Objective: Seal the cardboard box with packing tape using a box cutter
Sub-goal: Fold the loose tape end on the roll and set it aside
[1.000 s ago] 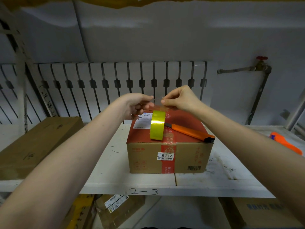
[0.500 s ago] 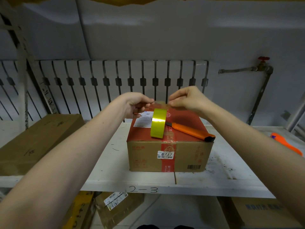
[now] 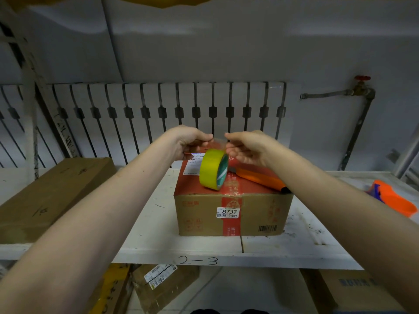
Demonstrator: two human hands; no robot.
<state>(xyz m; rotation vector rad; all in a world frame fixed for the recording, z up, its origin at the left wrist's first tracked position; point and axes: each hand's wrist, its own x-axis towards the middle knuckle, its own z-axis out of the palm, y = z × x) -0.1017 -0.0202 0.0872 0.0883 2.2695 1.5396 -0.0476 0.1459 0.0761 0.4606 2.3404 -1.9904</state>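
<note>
The tape roll [image 3: 213, 169] stands on edge on the red top of the cardboard box [image 3: 231, 207], tilted, its open core facing right and toward the camera, its yellow band facing left. The box cutter [image 3: 260, 179], orange with a dark butt, lies flat on the box top just right of the roll; its long axis runs from the roll at upper left down to the box's near right edge, dark end nearest that edge. A white sticker on the box front reads "8737", with a barcode printed lower right and a shipping label on the top too small to read. The white shelf [image 3: 204, 254] edge is hand-marked "2-3". The left hand [image 3: 192, 141] and right hand [image 3: 247, 147] are raised just above and behind the roll, each with thumb and fingers pinched on a strip of clear tape [image 3: 218, 142] stretched between them; the right hand's lower fingers hang loosely curled over the roll and cutter.
</note>
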